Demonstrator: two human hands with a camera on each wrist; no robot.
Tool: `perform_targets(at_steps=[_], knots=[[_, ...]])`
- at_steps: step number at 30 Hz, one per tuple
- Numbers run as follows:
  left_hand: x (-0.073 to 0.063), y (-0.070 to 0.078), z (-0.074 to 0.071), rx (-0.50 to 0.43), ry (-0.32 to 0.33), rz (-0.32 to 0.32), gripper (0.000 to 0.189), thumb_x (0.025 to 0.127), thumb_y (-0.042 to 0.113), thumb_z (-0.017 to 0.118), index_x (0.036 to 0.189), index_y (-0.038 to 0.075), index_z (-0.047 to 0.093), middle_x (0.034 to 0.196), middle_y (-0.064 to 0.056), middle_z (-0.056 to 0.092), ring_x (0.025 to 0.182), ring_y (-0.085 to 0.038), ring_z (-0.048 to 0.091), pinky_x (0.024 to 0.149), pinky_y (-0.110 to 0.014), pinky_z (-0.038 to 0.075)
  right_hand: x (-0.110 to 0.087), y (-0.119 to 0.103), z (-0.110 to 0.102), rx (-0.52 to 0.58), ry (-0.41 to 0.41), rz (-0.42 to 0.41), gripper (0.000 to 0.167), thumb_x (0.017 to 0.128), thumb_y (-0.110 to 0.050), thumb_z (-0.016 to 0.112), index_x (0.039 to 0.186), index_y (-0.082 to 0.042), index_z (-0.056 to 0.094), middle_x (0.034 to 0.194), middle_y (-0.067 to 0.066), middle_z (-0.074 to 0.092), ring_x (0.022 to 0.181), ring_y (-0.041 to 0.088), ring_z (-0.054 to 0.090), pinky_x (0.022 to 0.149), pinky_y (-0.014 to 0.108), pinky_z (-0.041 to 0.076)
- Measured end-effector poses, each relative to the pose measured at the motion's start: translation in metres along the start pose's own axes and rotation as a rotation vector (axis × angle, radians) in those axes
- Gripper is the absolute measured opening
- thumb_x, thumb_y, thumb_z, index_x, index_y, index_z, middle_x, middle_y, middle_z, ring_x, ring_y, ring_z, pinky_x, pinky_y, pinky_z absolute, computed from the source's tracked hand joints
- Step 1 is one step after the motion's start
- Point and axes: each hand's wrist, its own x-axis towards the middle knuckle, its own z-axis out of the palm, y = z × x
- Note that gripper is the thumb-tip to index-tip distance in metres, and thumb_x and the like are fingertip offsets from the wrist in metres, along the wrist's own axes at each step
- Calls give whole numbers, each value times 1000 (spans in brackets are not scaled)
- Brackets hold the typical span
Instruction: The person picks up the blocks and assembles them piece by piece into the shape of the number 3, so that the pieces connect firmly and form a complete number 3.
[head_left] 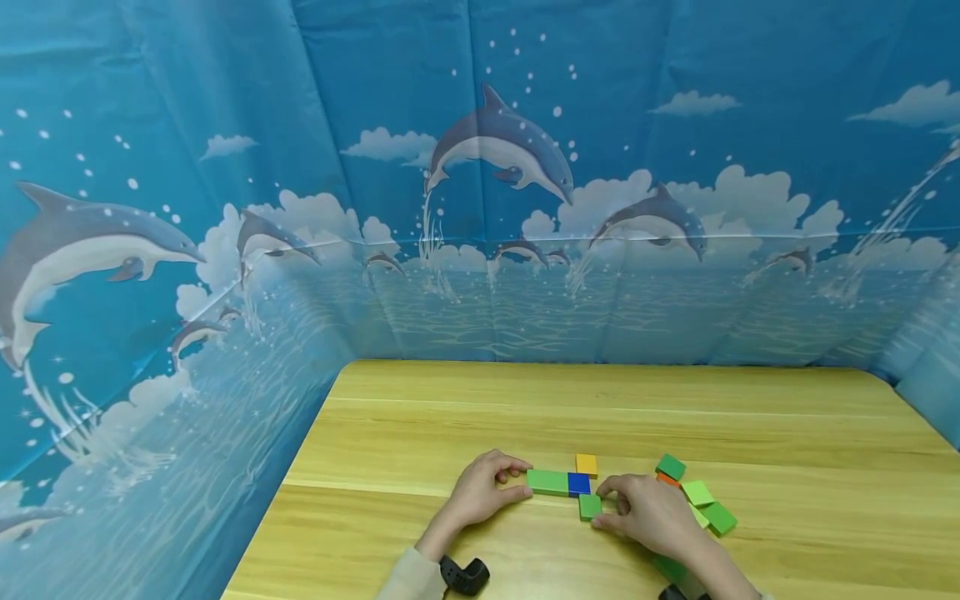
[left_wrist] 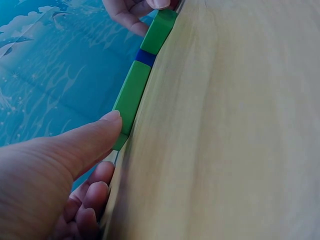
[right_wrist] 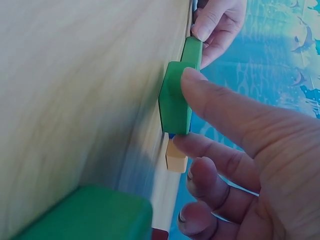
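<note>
My left hand [head_left: 480, 492] pinches the left end of a long light-green block [head_left: 547, 482] between thumb and fingers, the thumb along its near side. Against that block's right end lies a blue square block [head_left: 578, 484]. My right hand [head_left: 651, 512] holds a green square block [head_left: 590, 507] just in front of the blue one, its lower-right area overlapping neither long block nor yellow one. In the right wrist view, the thumb lies on the near face of this green block [right_wrist: 175, 97], with the index finger at its end. A yellow-orange square block [head_left: 587, 465] sits behind the blue one.
Right of my right hand lie a dark green block [head_left: 671, 467], an orange block [head_left: 667, 480], light green blocks [head_left: 698, 493] and another green block [head_left: 721, 518]. A green block [head_left: 670, 570] shows beneath the right wrist. Dolphin-printed curtain [head_left: 480, 308] borders the wooden table [head_left: 420, 417].
</note>
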Motion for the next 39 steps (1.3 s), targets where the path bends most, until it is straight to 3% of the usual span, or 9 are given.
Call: perform_targets(at_steps=[7, 13, 21, 29, 35, 39], knots=[[0, -1, 0, 10, 8, 18, 30, 84, 37, 72, 110, 22, 70, 89, 12, 54, 73, -4, 46, 66, -22, 40, -4, 6, -8, 56, -14, 7, 34, 77, -48, 74, 100, -23, 70, 57, -16, 43, 45, 3, 35, 44, 23, 28], [0, -1, 1, 13, 1, 8, 31, 84, 39, 72, 110, 23, 70, 89, 12, 54, 73, -4, 46, 67, -22, 40, -13, 16, -22, 87, 25, 39, 32, 82, -46, 70, 98, -19, 71, 56, -15, 44, 45, 4, 37, 43, 23, 30], [0, -1, 1, -2, -5, -7, 31, 84, 40, 72, 110, 24, 70, 89, 12, 55, 73, -7, 47, 66, -23, 39, -26, 36, -41, 50, 56, 101, 23, 85, -41, 70, 94, -21, 70, 61, -13, 46, 48, 5, 39, 45, 25, 31], [0, -1, 0, -1, -4, -13, 31, 84, 40, 72, 110, 24, 70, 89, 11, 55, 73, -6, 46, 66, -23, 39, -34, 50, -44, 20, 20, 89, 18, 80, -35, 75, 90, -23, 67, 61, -13, 44, 48, 4, 35, 45, 23, 27], [0, -2, 2, 4, 4, -7, 31, 83, 40, 72, 110, 24, 70, 89, 12, 54, 73, -5, 46, 66, -23, 39, -46, 54, -42, 0, 6, 97, 22, 77, -37, 77, 91, -24, 67, 62, -14, 42, 50, 2, 34, 47, 22, 26], [0, -2, 2, 4, 5, -6, 31, 84, 39, 72, 110, 24, 70, 89, 13, 54, 73, -4, 45, 66, -23, 39, -52, 56, -40, 2, -2, 59, 24, 76, -41, 77, 90, -25, 66, 62, -16, 41, 52, 0, 34, 48, 22, 27]])
